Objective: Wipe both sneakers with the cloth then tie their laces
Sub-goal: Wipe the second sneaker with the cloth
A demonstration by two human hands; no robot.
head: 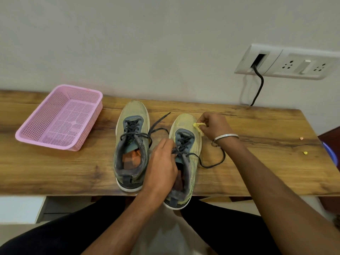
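Observation:
Two pale green sneakers with grey collars and dark loose laces stand side by side on the wooden table, toes toward the wall. The left sneaker [131, 142] stands free. My left hand [161, 166] grips the right sneaker [185, 137] at its tongue and collar, its heel hanging over the table's front edge. My right hand [214, 126] pinches a small crumpled yellow cloth [198, 127] against the right side of that sneaker's toe. A dark lace [213, 162] trails loose on the table below my right wrist.
An empty pink perforated basket [60, 116] sits at the table's back left. The wooden table [257, 172] carries two small scraps near its right edge. A wall socket panel [287, 61] with a black cable hangs above the back right. My legs are below the front edge.

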